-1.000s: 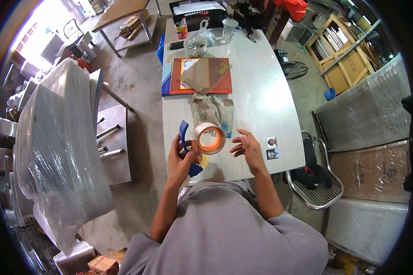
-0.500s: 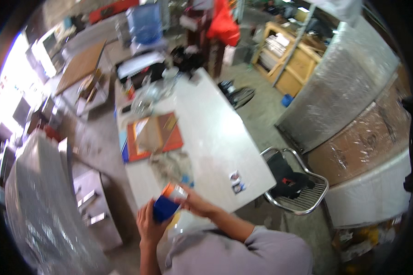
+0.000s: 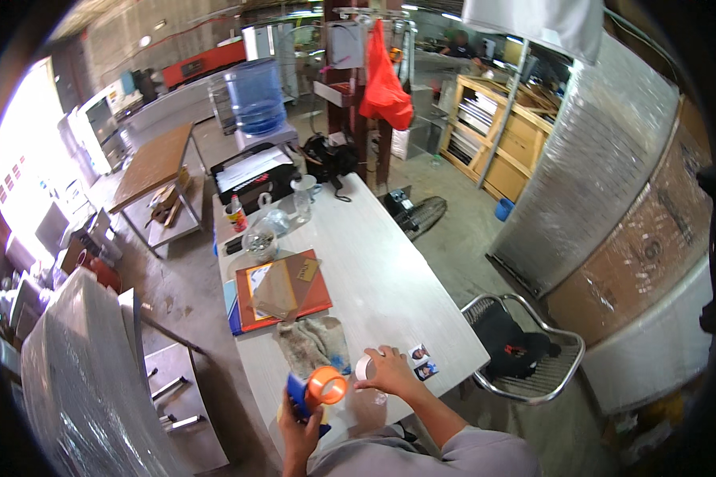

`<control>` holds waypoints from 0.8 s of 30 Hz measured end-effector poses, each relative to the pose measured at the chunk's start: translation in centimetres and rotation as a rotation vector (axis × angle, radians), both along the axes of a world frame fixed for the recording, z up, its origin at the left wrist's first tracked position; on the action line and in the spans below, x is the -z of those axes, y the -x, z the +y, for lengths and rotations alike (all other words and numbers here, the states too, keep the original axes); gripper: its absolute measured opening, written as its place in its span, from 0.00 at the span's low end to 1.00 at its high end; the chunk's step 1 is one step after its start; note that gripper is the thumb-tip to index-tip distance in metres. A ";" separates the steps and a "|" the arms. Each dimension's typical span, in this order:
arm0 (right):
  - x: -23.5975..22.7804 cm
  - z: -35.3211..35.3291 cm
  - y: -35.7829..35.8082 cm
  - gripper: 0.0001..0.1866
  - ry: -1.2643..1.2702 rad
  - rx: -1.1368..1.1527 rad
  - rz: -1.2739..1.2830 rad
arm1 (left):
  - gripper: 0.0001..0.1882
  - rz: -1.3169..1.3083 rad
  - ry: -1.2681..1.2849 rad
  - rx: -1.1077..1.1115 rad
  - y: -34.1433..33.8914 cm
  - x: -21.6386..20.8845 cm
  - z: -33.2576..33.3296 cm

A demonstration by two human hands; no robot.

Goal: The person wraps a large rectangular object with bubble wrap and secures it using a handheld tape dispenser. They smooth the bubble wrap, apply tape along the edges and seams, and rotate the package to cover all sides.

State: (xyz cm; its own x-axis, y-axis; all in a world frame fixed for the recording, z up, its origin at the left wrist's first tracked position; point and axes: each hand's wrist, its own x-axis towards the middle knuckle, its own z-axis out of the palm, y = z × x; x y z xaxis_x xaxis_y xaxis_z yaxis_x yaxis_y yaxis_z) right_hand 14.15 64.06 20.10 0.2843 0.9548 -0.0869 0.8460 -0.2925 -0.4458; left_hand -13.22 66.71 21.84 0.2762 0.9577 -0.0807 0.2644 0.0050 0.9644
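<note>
At the near end of the white table (image 3: pixel 382 274), my left hand (image 3: pixel 297 433) is closed around a flat blue object (image 3: pixel 297 393). Against that object, on its right, is an orange round piece like a short open tube (image 3: pixel 316 386); whether my fingers grip it too is unclear. My right hand (image 3: pixel 396 374) is bent over a small white round piece (image 3: pixel 363 367), pinched at the fingertips and apart from the orange one. A stained grey cloth (image 3: pixel 314 343) lies just beyond my hands. Two small photo prints (image 3: pixel 423 362) lie right of my right hand.
Red and blue folders (image 3: pixel 306 294) lie past the cloth. Farther back stand a plastic tub (image 3: pixel 260 245), a bottle (image 3: pixel 237 215) and a black box with papers (image 3: pixel 254 175). A metal chair (image 3: pixel 565 374) is at the right, a wrapped stack (image 3: pixel 79 374) at the left.
My right hand has moved right, away from the left hand, with the white piece. The orange piece now shows its open end beside the blue object. The view has tilted up.
</note>
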 end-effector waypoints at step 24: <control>1.7 -0.1 6.2 0.17 -0.444 0.320 1.127 | 0.36 0.321 0.110 -0.219 9.0 4.6 0.2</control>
State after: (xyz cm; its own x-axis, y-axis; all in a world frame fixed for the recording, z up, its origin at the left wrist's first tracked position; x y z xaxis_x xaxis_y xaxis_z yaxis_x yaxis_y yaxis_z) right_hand 8.00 63.97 18.44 0.4856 0.8659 -0.1205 -0.1503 -0.0531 -0.9872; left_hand -22.21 66.94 17.27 0.0105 0.9719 -0.2353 0.5332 0.1937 0.8235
